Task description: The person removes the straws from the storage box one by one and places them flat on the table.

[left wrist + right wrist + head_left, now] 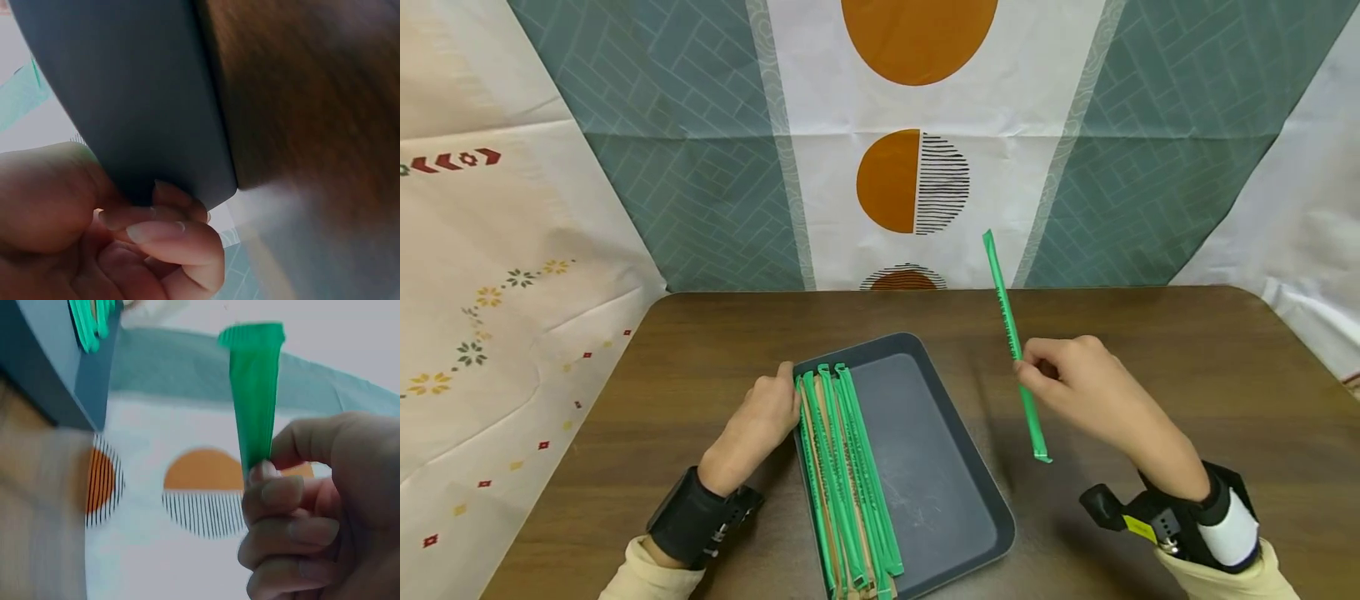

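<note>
One slim green packet (1007,312) is pinched near its middle by thumb and fingers of the right-hand grip (1078,379), closed to the packet's width, tilted, right of the tray (917,450). Left-hand grip (763,408): fingers curled on the tray's far left corner. More packets (868,475) lie lengthwise along its left side, tray on the bench (1150,350). Judged best: pinch lightly, enough to prevent swivel without creasing; brace the tray; lift the packet's lower end clear of the rim if crossing it.
</note>
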`<act>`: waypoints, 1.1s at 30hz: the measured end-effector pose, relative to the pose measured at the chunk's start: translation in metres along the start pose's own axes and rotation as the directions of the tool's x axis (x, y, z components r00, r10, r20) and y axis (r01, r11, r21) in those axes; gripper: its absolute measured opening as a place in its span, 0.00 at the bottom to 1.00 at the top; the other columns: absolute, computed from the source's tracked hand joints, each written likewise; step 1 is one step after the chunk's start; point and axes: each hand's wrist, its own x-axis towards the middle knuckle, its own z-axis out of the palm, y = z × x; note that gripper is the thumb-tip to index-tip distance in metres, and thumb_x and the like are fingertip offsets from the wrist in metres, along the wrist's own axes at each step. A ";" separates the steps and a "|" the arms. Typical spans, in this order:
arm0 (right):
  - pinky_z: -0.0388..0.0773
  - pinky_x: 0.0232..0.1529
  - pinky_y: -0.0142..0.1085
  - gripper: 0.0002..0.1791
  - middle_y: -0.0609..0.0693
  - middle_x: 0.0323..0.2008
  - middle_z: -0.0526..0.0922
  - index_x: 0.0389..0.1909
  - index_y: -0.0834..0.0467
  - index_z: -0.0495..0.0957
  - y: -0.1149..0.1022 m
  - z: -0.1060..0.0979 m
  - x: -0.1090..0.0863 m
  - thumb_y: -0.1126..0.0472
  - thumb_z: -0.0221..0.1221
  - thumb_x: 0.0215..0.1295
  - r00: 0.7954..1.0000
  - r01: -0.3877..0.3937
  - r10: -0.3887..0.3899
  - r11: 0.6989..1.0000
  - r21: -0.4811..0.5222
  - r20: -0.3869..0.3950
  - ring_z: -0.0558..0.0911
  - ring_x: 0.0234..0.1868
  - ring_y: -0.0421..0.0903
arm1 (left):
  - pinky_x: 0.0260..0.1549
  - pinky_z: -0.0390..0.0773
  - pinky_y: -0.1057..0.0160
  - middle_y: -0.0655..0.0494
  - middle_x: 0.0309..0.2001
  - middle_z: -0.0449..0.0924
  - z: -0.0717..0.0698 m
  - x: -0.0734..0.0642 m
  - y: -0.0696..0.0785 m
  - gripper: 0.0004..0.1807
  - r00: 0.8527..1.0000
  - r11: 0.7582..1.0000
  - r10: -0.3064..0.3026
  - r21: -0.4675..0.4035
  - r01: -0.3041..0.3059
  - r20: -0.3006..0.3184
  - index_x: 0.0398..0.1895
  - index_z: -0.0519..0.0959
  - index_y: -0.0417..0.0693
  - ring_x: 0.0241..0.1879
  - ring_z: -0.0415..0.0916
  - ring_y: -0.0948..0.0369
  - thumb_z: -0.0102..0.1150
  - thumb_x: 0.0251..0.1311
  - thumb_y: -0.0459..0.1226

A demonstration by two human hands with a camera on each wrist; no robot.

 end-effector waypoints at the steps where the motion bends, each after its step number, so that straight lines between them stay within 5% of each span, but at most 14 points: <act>1: 0.58 0.14 0.30 0.14 0.40 0.10 0.59 0.16 0.52 0.71 0.005 -0.004 -0.001 0.65 0.54 0.62 1.000 0.001 -0.001 1.000 0.003 0.006 0.59 0.11 0.35 | 0.10 0.53 0.66 0.51 0.10 0.60 0.000 0.000 0.000 0.21 1.000 1.000 0.004 0.002 -0.004 -0.001 0.58 0.61 0.23 0.07 0.60 0.60 0.43 0.65 0.27; 14: 0.55 0.16 0.31 0.18 0.40 0.11 0.55 0.13 0.52 0.65 0.057 -0.022 -0.018 0.64 0.53 0.62 0.980 -0.103 0.114 0.992 -0.073 0.164 0.55 0.12 0.36 | 0.10 0.55 0.66 0.51 0.11 0.61 0.001 0.001 -0.001 0.21 1.000 1.000 -0.028 -0.009 0.028 0.010 0.60 0.59 0.24 0.08 0.63 0.58 0.40 0.65 0.28; 33: 0.55 0.19 0.33 0.17 0.42 0.13 0.55 0.13 0.53 0.62 0.102 -0.001 -0.023 0.67 0.53 0.59 0.885 -0.192 0.189 0.981 -0.036 0.426 0.55 0.14 0.38 | 0.09 0.52 0.67 0.53 0.10 0.58 0.001 -0.001 0.000 0.23 0.999 0.999 -0.026 -0.035 0.028 0.045 0.62 0.56 0.23 0.07 0.58 0.60 0.38 0.66 0.26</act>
